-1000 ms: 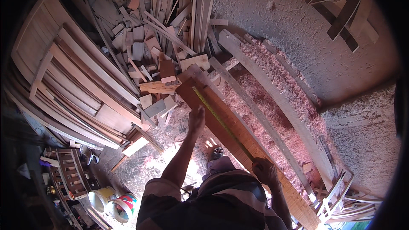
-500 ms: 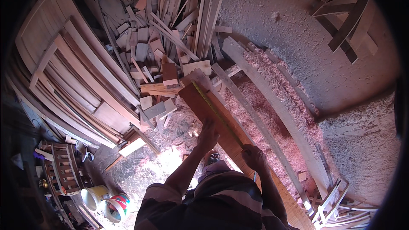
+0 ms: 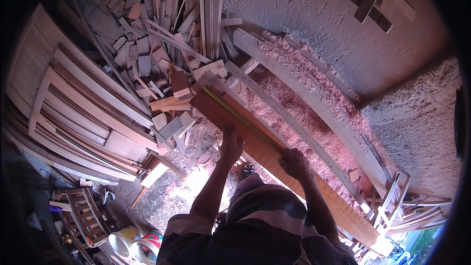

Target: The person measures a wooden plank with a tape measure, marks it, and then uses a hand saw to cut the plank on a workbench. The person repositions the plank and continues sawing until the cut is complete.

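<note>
A long reddish-brown plank [image 3: 338, 198] runs diagonally from the middle of the view to the lower right, lying alongside pale boards. A yellow tape measure [image 3: 229, 110] stretches along its upper part from the far end. My left hand [image 3: 232, 142] rests on the plank's left edge beside the tape, fingers extended. My right hand [image 3: 294, 163] is closed round the near end of the tape, over the plank; the tape's case is mostly hidden by the fingers.
Door panels and frames [image 3: 83, 108] lean at the left; wood offcuts [image 3: 142, 49] pile behind. Pale boards [image 3: 304, 98] lie on pink shavings [image 3: 279, 98] beside a rough wall [image 3: 373, 54]. Two buckets [image 3: 125, 238] and a slatted wooden piece [image 3: 86, 211] stand lower left.
My left hand has moved down along the plank from near the tape's far end, and my right hand has shifted up the plank with the tape. The whole view has also shifted.
</note>
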Available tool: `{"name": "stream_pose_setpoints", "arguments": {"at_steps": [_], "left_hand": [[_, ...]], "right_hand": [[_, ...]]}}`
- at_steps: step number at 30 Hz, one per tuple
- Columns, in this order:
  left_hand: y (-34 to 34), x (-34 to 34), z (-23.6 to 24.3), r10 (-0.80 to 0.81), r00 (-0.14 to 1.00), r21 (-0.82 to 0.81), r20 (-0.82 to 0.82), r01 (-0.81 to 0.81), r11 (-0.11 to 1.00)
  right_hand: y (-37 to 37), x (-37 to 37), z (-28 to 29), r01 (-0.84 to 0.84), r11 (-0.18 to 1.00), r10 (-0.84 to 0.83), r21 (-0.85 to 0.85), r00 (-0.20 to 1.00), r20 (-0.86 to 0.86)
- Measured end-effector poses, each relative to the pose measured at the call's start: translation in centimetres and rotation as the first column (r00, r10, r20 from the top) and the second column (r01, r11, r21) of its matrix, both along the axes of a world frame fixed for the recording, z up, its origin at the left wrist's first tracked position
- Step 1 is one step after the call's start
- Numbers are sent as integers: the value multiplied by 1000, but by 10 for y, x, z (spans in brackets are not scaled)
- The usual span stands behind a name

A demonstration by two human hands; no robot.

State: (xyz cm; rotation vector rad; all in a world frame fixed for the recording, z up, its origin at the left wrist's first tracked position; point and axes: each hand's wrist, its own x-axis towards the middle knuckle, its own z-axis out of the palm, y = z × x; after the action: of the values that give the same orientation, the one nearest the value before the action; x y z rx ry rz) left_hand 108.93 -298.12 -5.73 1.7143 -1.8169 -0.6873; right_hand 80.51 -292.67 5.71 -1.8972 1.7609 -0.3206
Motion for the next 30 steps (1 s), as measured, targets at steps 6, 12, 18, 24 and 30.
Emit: {"name": "stream_pose_setpoints", "arguments": {"at_steps": [6, 12, 18, 24, 30], "left_hand": [[0, 0, -10, -27, 999, -139, 41, 33, 990], [-2, 0, -15, -76, 996, -190, 37, 82, 978], [-2, -4, -11, -79, 992, -65, 97, 86, 994], [-5, -5, 5, -83, 991, -18, 104, 86, 996], [-5, -3, 24, -42, 998, -5, 48, 42, 999]], "right_hand": [[49, -28, -3, 67, 991, -69, -113, 997, -16], [62, -33, -12, 100, 980, -112, -170, 992, -61], [61, -31, -9, 109, 967, -125, -229, 991, -54], [63, -31, -8, 114, 959, -132, -260, 990, -56], [62, -33, -11, 139, 975, -148, -172, 988, -37]]}}
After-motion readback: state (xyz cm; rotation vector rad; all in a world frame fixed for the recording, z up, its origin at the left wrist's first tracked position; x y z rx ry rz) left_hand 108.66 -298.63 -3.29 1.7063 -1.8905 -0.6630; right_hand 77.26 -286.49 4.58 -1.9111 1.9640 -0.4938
